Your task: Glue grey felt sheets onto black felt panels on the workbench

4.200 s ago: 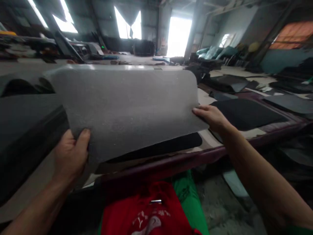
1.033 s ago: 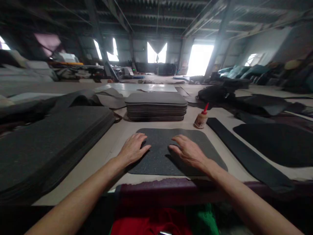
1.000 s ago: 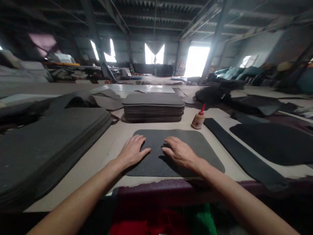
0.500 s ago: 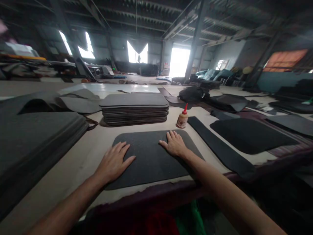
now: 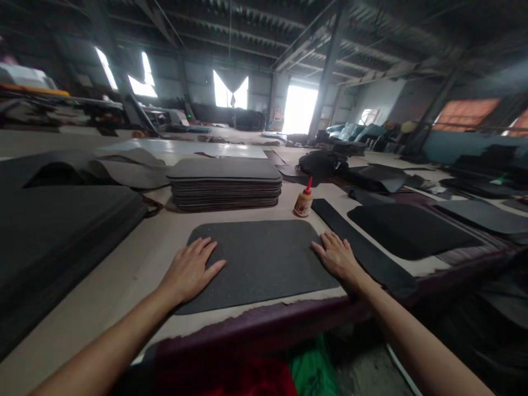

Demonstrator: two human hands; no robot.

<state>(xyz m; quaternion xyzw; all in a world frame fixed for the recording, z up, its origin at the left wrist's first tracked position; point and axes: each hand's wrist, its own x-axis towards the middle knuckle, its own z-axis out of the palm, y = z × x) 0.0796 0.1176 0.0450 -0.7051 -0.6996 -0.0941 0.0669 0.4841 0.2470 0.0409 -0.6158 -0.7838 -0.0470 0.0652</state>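
Note:
A dark grey sheet with rounded corners lies flat on the table in front of me. My left hand rests on its left edge, fingers stretched out and thumb pointing inward. Over at the right edge, my right hand lies with its fingers spread, partly on the sheet and partly past its side. Neither hand grips anything. Just behind the sheet stands a small bottle with a red pointed nozzle. A tall stack of similar grey sheets sits to the left of the bottle.
A long dark strip lies right of my right hand, with another dark rounded piece beyond it. Thick layered grey material covers the left side. The table's front edge has a ragged maroon cloth hanging over it.
My right hand has moved rightward from the upper right part of the sheet to its right edge. My left hand stays at the left edge. The view has shifted slightly.

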